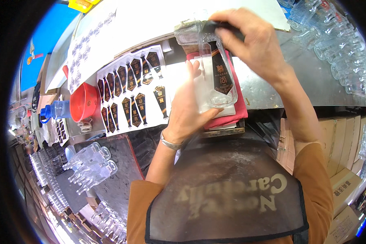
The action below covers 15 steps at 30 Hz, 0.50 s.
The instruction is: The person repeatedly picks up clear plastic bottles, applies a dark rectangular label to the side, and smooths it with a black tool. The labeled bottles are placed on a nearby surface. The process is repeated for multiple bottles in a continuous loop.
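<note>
A clear glass bottle (224, 99) lies on a padded stack, its base toward me. A black tie-shaped decal (221, 69) with orange stripes and lettering sits on its upper side. My right hand (256, 40) is closed on a dark handheld tool (227, 29) over the bottle's neck end; motion blurs it and I cannot tell its exact kind. To the left of the bottle is my left hand (187, 101), fingers stretched out and thumb apart near the base. Whether it touches the glass is unclear. Beneath are a white pad and a red cloth (240, 105).
A white sheet of black tie-shaped decals (132, 89) lies left of my hands, with a red bowl (83, 101) beyond it. A folded grey cloth (187, 34) sits behind the bottle. Glass bottles (337, 53) crowd the right side; more bottles (91, 164) lie at lower left.
</note>
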{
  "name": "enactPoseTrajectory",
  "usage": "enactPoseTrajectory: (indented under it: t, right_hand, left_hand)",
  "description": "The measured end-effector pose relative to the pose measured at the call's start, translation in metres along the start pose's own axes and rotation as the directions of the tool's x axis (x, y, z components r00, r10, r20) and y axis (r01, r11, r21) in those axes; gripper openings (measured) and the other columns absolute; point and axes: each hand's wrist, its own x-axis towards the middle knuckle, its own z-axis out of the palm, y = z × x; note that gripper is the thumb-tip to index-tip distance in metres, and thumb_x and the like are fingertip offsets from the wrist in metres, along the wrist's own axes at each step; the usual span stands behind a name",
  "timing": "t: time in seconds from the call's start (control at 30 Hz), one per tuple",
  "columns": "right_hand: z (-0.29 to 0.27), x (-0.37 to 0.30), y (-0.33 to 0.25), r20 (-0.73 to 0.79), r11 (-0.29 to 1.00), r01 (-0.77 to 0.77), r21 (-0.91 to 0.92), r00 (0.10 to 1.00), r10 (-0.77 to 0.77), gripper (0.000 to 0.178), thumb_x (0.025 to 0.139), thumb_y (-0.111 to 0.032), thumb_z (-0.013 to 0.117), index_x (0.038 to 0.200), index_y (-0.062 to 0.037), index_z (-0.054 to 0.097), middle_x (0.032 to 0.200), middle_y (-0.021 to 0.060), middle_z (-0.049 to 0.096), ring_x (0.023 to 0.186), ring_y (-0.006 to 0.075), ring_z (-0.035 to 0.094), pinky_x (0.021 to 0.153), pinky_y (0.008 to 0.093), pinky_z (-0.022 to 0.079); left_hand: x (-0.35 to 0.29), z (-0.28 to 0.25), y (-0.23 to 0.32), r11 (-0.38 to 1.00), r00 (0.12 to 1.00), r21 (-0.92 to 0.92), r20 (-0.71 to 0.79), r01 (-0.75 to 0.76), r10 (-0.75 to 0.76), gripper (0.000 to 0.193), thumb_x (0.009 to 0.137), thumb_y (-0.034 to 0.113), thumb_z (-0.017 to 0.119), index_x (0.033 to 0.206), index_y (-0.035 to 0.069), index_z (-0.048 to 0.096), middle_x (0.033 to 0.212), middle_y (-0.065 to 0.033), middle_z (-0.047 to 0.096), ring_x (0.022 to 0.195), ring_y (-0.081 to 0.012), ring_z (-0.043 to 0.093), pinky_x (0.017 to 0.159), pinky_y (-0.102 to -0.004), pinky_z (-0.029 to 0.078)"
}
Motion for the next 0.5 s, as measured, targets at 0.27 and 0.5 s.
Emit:
enactPoseTrajectory:
  t: [0.27, 0.5]
  right_hand:
    - [-0.007, -0.061, -0.020, 0.302, 0.926, 0.073, 0.370, 0.933, -0.194, 0.028, 0.072, 0.002, 0.071, 0.099, -0.0064, 0.070, 0.099, 0.0095, 0.070, 0.092, 0.0279, 0.067, 0.081, 0.0368, 0.055]
    - [0.004, -0.071, 0.016, 0.061, 0.912, 0.128, 0.389, 0.984, -0.165, 0.032, 0.070, 0.008, 0.067, 0.100, -0.0043, 0.066, 0.108, 0.0091, 0.071, 0.099, 0.0246, 0.067, 0.084, 0.0348, 0.055]
  left_hand:
    - [-0.001, -0.001, -0.006, 0.994, 1.000, -0.108, -0.002, 0.008, -0.009, 0.114, 0.066, 0.010, 0.087, 0.157, -0.002, 0.019, 0.142, -0.0277, 0.050, 0.125, -0.0351, 0.058, 0.104, -0.0421, 0.047]
    - [-0.003, 0.001, -0.010, 0.990, 0.999, -0.138, 0.035, 0.038, -0.034, 0.112, 0.067, 0.007, 0.084, 0.156, -0.005, 0.018, 0.150, -0.0230, 0.044, 0.128, -0.0308, 0.056, 0.105, -0.0395, 0.048]
